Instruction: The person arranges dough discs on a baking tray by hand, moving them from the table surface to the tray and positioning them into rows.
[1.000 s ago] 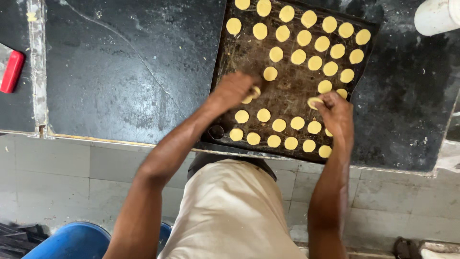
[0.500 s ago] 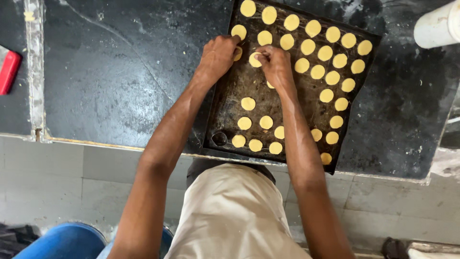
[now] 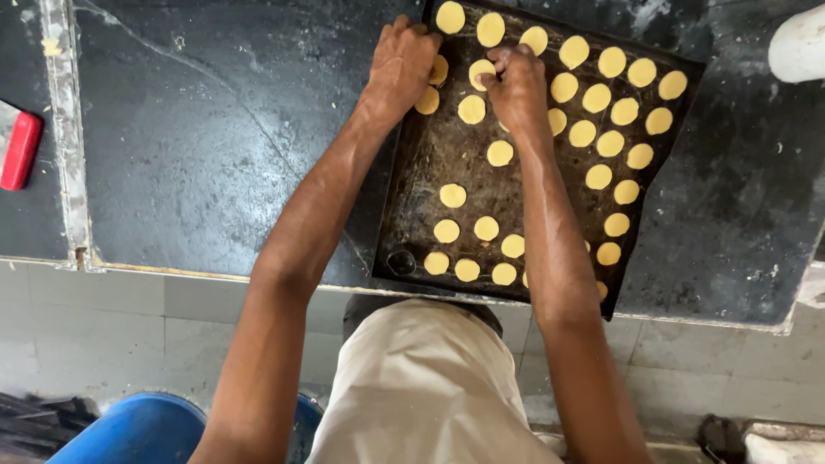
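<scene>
Now, my left hand: my left hand (image 3: 402,62) rests at the far left edge of the dark, worn rectangular metal baking tray (image 3: 418,185), fingers curled down over two pale yellow round dough discs (image 3: 428,100) lying there; I cannot tell whether they actually pinch one.
My right hand: my right hand (image 3: 517,86) is near the far middle of the tray, fingers bunched tight, the tips touching one yellow dough disc (image 3: 481,71); whether it is lifted or lying flat I cannot tell.
Hands together: just beside each other, with a single disc (image 3: 471,109) lying between them.
Dough discs: many flat yellow rounds in rows along the far and right sides of the tray, a smaller cluster (image 3: 468,249) at the near edge, a bare greasy patch between.
Tray: sits tilted on the black stone counter (image 3: 206,155), its near edge close to the counter's lip.
Counter: dusted and scratched, with a pale seam strip (image 3: 62,129) on the left.
Red object: a red flat thing (image 3: 19,150) lies beyond the seam, well apart from my hands.
White container: a white rounded vessel (image 3: 797,45) at the far right corner, partly out of view.
Below: my beige garment (image 3: 425,387), a blue rounded tub (image 3: 129,430) near my left arm, grey tiled floor (image 3: 103,335).
</scene>
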